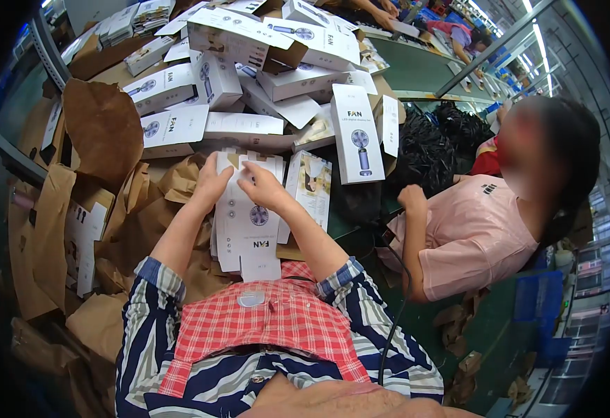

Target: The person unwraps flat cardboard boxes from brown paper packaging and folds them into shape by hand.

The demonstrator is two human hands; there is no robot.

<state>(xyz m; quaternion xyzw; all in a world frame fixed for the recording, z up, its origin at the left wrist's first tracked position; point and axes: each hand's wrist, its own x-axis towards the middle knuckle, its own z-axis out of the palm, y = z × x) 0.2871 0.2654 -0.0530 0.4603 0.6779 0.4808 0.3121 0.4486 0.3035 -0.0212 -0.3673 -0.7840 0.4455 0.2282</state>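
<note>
Flat white fan cartons [246, 223], printed with a fan picture and upside-down FAN lettering, lie stacked in front of my body. My left hand [212, 182] rests at the far left edge of the top carton, with its fingers together. Opposite it, my right hand [264, 188] bends over the carton's far right part, thumb and fingers apart from my left hand. Whether either hand pinches the card is too small to tell. Just right of the stack a carton with a photo side [310, 191] stands tilted. An upright FAN box [358, 136] is farther right.
Many white fan boxes [249, 125] are heaped beyond my hands. Crumpled brown paper [103, 122] lies to the left. A person in a pink shirt [476, 223] sits close on my right, near black straps [434, 139]. Other people work at the back right.
</note>
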